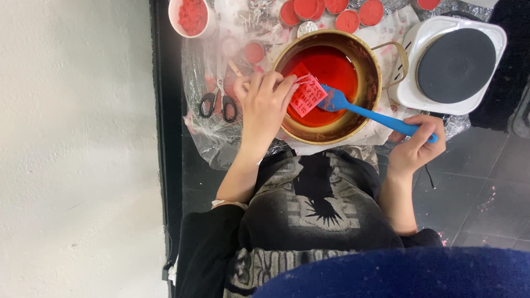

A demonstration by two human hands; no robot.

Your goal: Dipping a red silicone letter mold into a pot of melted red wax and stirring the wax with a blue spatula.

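Note:
My left hand (265, 102) pinches a small red square mould (307, 95) and holds it tilted over a brass-coloured pot (369, 60) filled with red liquid (331, 69). My right hand (415, 146) grips the handle end of a blue spatula (364, 110). The spatula blade touches the lower right edge of the mould, above the liquid. The pot rests on crumpled clear plastic sheet on the dark floor, just in front of my knees.
A white single hot plate (455, 63) with a dark round top stands right of the pot. Black-handled scissors (218, 105) lie left of my left hand. Several round red discs (348, 21) sit behind the pot, and a white cup of red bits (190, 16) stands far left. A white wall (77, 138) runs along the left.

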